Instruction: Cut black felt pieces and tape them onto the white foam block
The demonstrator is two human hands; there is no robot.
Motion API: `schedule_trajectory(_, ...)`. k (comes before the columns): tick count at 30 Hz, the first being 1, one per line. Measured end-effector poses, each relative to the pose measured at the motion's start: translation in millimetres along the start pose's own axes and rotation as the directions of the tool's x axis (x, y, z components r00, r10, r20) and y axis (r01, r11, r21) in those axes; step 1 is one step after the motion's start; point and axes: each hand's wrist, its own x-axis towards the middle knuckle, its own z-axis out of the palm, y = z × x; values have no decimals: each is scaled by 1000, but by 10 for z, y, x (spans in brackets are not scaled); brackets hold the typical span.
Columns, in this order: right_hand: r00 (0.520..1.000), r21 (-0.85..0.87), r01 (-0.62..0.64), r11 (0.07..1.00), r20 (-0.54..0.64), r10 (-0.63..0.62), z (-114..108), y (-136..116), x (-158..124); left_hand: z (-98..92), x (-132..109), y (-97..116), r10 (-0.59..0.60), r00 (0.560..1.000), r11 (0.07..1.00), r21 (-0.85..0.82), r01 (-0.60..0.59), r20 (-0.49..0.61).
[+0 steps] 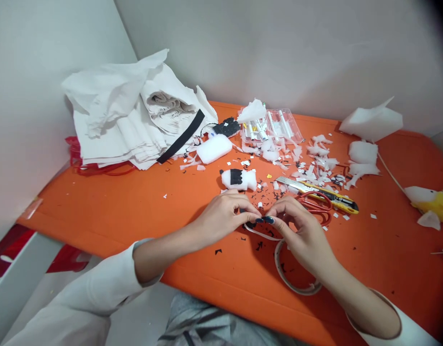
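My left hand and my right hand meet above the orange table, each with thumb and finger pinched together. What lies between their tips is too small to make out; dark nails show there. A thin whitish strip curves just below the fingers. Under my right hand lies a roll of tape, partly covered by it. Red-handled scissors and a yellow utility knife with its blade out lie beside that hand. Beyond my left hand rests a white foam fish shape with a black scalloped band.
White cloth or paper sheets are piled at the back left, a black strip against them. A clear case of markers stands near the wall. White foam scraps and black bits litter the orange table. A yellow-white fish figure lies right.
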Motion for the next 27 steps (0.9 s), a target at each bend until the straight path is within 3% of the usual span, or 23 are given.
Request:
schedule_trajectory(3, 999, 30, 12, 999, -36, -11, -11, 12, -6, -51, 14, -18, 46, 999, 997, 59, -45, -16)
schedule_trajectory(6, 995, 146, -79, 986, -47, 86, -32, 67, 9, -177, 62, -90, 121, 984, 960, 269, -81, -135)
schedule_trajectory(9, 978, 264, -193, 945, -27, 208, -61, 125, 37, -323, 139, -227, 85, 965, 878, 476, 45, -247)
schedule_trajectory(13, 957, 365, -272, 890, 3, 291, -104, 157, 61, -382, 201, -373, 26, 985, 835, 545, 72, -170)
schedule_trajectory(15, 953, 374, -281, 884, -1, 303, -118, 162, 63, -343, 191, -368, 84, 986, 817, 576, 13, -141)
schedule_trajectory(18, 953, 374, -276, 886, -17, 304, -123, 158, 62, -252, 139, -283, 236, 954, 815, 573, -90, -185)
schedule_trajectory(23, 961, 334, -241, 911, -52, 273, -122, 84, 74, -141, 48, -163, 362, 932, 781, 554, -288, -27)
schedule_trajectory(27, 956, 238, -205, 949, -157, 246, -137, 52, 97, -110, 27, -156, 449, 893, 743, 548, -384, 17)
